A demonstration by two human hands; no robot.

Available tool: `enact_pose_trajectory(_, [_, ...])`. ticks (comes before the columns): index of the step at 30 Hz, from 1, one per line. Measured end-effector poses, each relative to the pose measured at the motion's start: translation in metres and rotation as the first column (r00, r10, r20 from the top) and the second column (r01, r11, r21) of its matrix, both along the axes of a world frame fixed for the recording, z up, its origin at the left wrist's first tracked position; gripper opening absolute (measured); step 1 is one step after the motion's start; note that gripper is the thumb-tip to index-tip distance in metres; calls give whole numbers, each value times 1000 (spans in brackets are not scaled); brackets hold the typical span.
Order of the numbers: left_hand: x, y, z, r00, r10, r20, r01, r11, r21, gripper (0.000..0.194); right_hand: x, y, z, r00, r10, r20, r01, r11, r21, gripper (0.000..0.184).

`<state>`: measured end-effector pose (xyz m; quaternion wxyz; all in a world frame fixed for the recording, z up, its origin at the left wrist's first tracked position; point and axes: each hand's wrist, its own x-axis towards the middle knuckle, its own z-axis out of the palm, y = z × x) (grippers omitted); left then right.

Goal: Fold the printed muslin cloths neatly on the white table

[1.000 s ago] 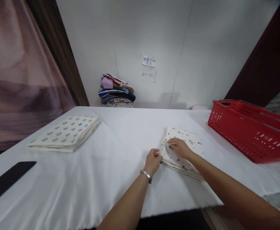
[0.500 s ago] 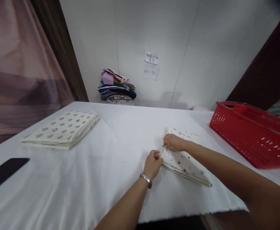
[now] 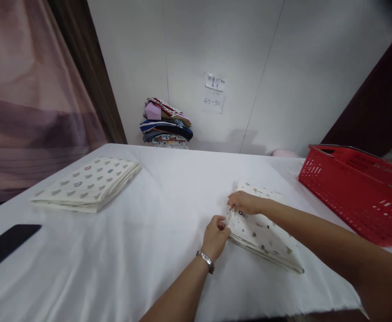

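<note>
A folded white cloth (image 3: 266, 232) with small scattered prints lies on the table, right of the middle. At its near left corner is my left hand (image 3: 215, 235), wearing a silver bracelet, with thumb and curled fingers closed at the cloth's edge. My right hand (image 3: 246, 202) reaches across the top of the cloth, its fingers bent over the left edge and closed on the layers there. Part of the cloth is hidden under the right hand and forearm. Another folded cloth (image 3: 91, 183), cream with grey mouse-head shapes, rests on the left side of the table.
A red plastic basket (image 3: 347, 197) stands at the right. A dark flat object (image 3: 10, 246) lies near the left edge of the white-covered table (image 3: 169, 250). Behind the table is a stack of folded fabrics (image 3: 165, 123), below and left of paper signs (image 3: 213, 93) on the wall.
My right hand's fingers have shifted slightly along the cloth's left edge and lie a little flatter. My left hand stays at the corner. The whole view has shifted slightly.
</note>
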<state>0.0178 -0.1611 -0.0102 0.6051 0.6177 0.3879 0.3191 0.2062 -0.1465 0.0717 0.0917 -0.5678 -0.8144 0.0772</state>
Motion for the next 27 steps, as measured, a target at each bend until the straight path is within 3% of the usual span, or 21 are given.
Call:
enact_pose_trajectory(3, [0, 0, 1, 1000, 4, 11, -3, 1000, -22, 29, 0, 3, 1, 987, 159, 35, -152, 979, -137, 30])
enact_pose_trajectory(7, [1, -2, 6, 998, 1, 71, 5, 997, -79, 29, 6, 5, -3, 974, 220, 55, -215, 973, -84, 34])
enact_pose_trajectory(10, [2, -4, 11, 987, -3, 158, 30, 985, -171, 30, 13, 3, -4, 956, 286, 64, -282, 957, -65, 27])
enact_pose_trajectory(15, [0, -4, 19, 966, -47, 253, 141, 920, -366, 36, 15, 1, 8, 974, 207, 89, -193, 970, -149, 26])
enact_pose_trajectory(18, [-1, -2, 21, 985, -62, 163, 124, 905, -407, 36, 10, 4, 13, 977, 181, 113, -150, 960, -236, 26])
enact_pose_trajectory(22, [-1, 0, 21, 997, -73, -40, 57, 952, -302, 28, 0, 12, 11, 974, 152, 166, -89, 937, -337, 28])
enact_pose_trajectory(27, [-2, 1, 16, 984, -100, -146, 65, 972, -228, 19, -9, 16, 6, 961, 153, 229, -57, 924, -377, 33])
